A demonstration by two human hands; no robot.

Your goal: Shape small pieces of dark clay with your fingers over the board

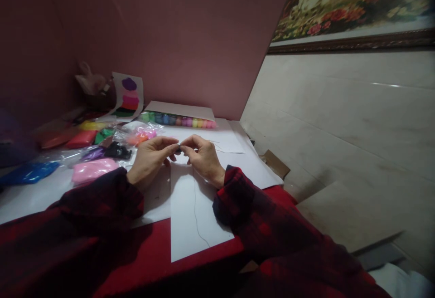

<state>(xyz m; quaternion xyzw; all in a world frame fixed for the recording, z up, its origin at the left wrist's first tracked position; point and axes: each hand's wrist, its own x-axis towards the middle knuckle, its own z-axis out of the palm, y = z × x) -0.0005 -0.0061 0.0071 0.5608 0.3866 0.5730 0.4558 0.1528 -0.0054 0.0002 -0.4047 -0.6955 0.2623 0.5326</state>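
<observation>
My left hand (151,158) and my right hand (204,158) meet over the white paper, fingertips almost touching. Pinched between both thumbs and forefingers is a small dark lump of modelling clay (178,148), mostly covered by the fingers. Below them lies a white sheet of paper (185,230) with a thin wavy drawn line running down it. Left of my left hand sit plastic-wrapped packs of coloured clay: a pink pack (94,170), a black one (118,150), a red one (81,139) and a blue one (30,172).
A long clear pack of many-coloured clay (178,120) lies near the back wall. A sheet with stacked colour shapes (127,96) leans at the back left. The red tablecloth (136,261) shows at the front edge. A cardboard box (275,163) stands beyond the table's right side.
</observation>
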